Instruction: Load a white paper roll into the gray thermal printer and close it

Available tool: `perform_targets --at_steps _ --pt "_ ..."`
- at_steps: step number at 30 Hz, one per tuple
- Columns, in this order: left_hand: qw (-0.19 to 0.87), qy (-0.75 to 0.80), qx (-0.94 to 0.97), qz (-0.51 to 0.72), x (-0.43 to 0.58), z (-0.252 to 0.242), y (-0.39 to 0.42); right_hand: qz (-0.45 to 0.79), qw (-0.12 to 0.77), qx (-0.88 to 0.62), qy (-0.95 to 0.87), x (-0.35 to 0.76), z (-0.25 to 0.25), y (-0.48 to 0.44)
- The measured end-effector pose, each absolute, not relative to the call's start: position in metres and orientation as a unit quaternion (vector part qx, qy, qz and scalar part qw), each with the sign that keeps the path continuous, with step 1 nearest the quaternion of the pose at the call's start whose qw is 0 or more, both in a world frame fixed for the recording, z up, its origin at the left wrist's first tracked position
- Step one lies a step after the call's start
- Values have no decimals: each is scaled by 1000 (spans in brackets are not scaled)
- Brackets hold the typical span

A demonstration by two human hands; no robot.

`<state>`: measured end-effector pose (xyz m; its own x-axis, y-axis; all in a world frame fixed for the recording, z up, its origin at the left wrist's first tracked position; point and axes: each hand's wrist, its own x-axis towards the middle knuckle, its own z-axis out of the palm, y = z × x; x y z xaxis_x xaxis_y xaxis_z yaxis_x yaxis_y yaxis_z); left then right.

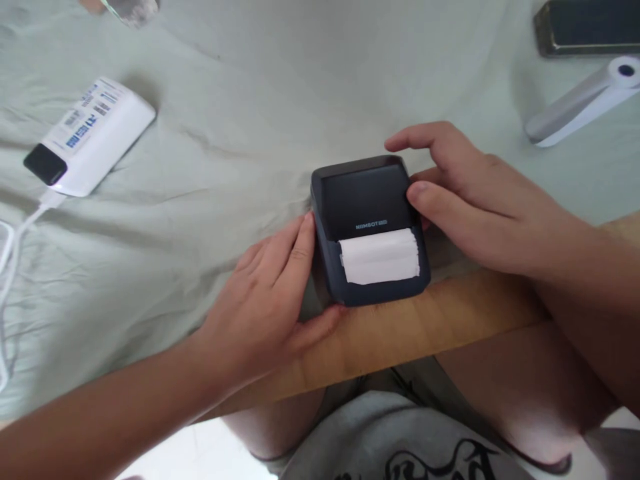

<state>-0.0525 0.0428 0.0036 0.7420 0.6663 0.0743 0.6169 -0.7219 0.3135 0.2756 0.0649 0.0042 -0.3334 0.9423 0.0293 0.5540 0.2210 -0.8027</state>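
Observation:
A small dark label printer (370,197) marked NIIMBOT lies on the cloth at the table's front edge, turned slightly. A short white strip of paper (380,257) with a ragged right edge shows across its lower part. My left hand (270,287) holds the printer's left side, fingers along that side and thumb at the lower left corner. On the other side, my right hand (470,193) has its thumb against the right edge. Its index finger is stretched out past the upper right corner, and its other fingers are partly hidden.
Pale green cloth (240,100) covers the table, whose wooden edge (390,333) runs along the front. On the left is a white device (100,140) with a cable (20,240). A white paper roll (580,107) and a dark phone-like object (590,28) lie at upper right.

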Motion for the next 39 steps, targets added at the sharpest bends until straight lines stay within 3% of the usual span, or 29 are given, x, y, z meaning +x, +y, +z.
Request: perform_targets --at_steps 10,20,39 --pt "142 346 921 110 -53 3 41 409 258 -491 -724 277 2 69" --pt "98 329 929 138 -44 -5 38 321 314 -548 -705 268 -1 64" --pt "87 322 933 136 -40 -9 39 215 327 -581 -713 264 -11 57"
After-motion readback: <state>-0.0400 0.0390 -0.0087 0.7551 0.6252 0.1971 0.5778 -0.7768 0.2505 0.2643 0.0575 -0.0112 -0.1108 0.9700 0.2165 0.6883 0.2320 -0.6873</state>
